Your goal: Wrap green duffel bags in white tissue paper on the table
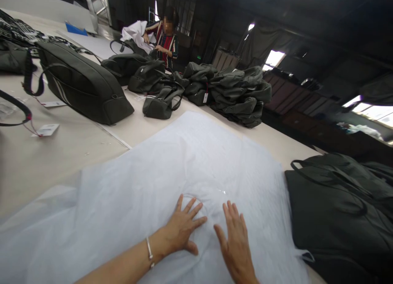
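Note:
A broad white sheet, thin and slightly see-through like tissue paper or plastic film, (147,173) lies over the table in front of me. My left hand (183,226) rests on it with the fingers spread, pressing faint creases into it. Just to the right, my right hand (236,243) is stretched out flat over the same sheet, thumb apart from the fingers. Neither hand grips anything. A silver bracelet (149,249) circles my left wrist. Dark green bags (331,206) sit beside the sheet on the right.
A dark bag with pale stripes (82,83) lies on the table (76,144) at the left, near a paper tag (46,130). More dark bags (230,91) are heaped at the far edge. Behind them a person (167,42) handles white material (135,32).

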Available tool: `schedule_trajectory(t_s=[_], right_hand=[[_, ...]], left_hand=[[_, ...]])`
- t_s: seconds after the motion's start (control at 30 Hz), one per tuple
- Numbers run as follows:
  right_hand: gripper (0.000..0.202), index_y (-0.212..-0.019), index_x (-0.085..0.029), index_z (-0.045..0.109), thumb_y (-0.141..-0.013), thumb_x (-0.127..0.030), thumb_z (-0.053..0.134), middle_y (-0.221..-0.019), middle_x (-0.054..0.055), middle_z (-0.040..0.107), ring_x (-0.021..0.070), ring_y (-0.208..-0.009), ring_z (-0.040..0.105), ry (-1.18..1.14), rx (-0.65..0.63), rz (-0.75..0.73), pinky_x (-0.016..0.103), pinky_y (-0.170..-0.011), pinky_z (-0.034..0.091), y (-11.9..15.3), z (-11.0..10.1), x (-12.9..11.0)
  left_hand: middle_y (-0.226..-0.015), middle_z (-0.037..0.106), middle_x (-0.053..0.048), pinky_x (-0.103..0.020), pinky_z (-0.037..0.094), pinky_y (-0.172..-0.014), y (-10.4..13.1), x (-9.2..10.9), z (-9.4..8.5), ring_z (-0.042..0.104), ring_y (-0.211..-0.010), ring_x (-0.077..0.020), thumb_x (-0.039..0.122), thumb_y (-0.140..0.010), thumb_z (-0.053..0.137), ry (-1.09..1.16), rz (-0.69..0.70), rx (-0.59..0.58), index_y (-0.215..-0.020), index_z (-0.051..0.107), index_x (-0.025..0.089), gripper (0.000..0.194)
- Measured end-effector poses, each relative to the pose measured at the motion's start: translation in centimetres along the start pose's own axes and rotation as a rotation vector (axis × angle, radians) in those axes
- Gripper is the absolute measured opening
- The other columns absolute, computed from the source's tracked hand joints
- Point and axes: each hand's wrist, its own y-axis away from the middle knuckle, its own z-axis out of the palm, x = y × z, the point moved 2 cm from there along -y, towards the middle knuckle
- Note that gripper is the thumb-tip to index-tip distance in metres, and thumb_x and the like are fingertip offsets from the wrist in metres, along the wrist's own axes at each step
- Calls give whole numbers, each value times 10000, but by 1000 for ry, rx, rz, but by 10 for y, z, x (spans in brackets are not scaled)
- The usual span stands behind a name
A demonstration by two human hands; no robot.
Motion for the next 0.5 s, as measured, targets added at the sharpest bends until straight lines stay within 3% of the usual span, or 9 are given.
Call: schedule_trajectory(t_s=[0.07,0.17,0.27,0.37,0.43,0.5], right_hand=[[692,-1530,-168,250,-959,-507,444,-1444,131,517,305,-1352,454,37,60,-153,481,-1099,342,57,10,-22],[722,-1564,-207,131,-971,-571,324,-1307,128,633,332,-1211,587,95,96,-76,532,-1043,381,112,14,-31],[690,-1570,-229,68,-987,-546,256,-1332,143,611,363,-1227,570,121,69,98,606,-1048,355,129,-3,-15],[658,-1568,-234,98,-993,-509,264,-1418,137,539,368,-1315,487,114,58,213,642,-1081,319,132,-30,1],[675,-1568,-220,103,-989,-526,266,-1429,151,524,380,-1321,478,121,60,230,669,-1074,319,138,-44,-3],[707,-1570,-211,57,-984,-534,286,-1392,177,552,387,-1271,527,121,41,189,675,-1037,361,153,-51,-24]], left_hand=[[-1600,237,-157,-814,-2,-1045,-7,-2,2,120,-1472,-443,712,-728,689,-43,-2,10,-1496,346,333,922],[-1600,252,-141,-797,9,-1060,-29,-8,-2,136,-1474,-427,734,-766,628,-94,23,79,-1490,359,335,869],[-1585,298,-140,-772,31,-1081,-66,-17,-18,182,-1460,-436,719,-781,626,-129,23,149,-1469,409,316,826],[-1547,365,-171,-753,46,-1094,-107,-24,-42,224,-1439,-454,664,-754,705,-136,1,165,-1417,498,261,803],[-1531,385,-189,-736,79,-1103,-125,-25,-62,246,-1436,-440,640,-764,714,-119,4,187,-1410,504,231,793],[-1556,338,-188,-704,118,-1120,-127,-21,-83,230,-1450,-409,623,-815,674,-96,17,238,-1457,430,225,794]])
